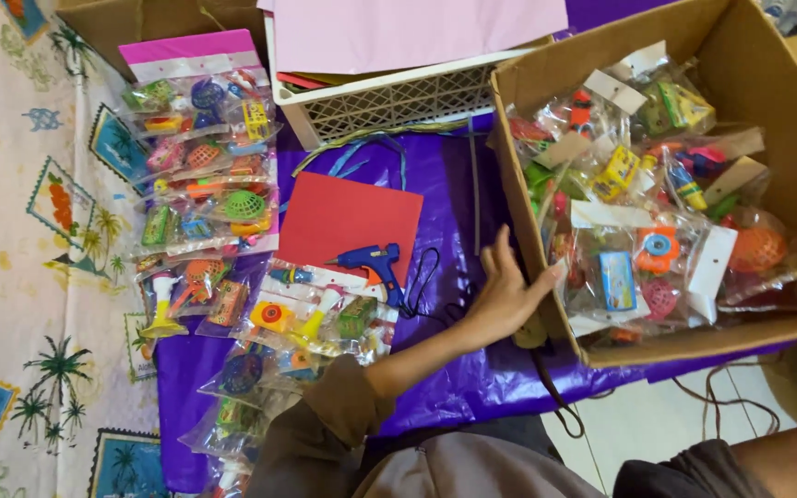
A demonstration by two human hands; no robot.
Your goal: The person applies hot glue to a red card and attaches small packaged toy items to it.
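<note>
A: Biggest thing in shot, the cardboard box (pixel 791 175), sitting on the purple sheet (pixel 454 277) at the right, packed with clear toy packets (pixel 643 263).

B: And the left hand (pixel 502 297) is right on its near wall, fingers spread open, thumb touching the corner, gripping nothing.

A: That box looks light but floppy; I'd say take it low at the corners, not by the flaps.

B: The packets look slick and crinkly, best pinched by their white card tops.

A: Smaller: red card (pixel 348 221), blue glue gun (pixel 375 266) lying on it.

B: Right hand? Out of sight
</note>
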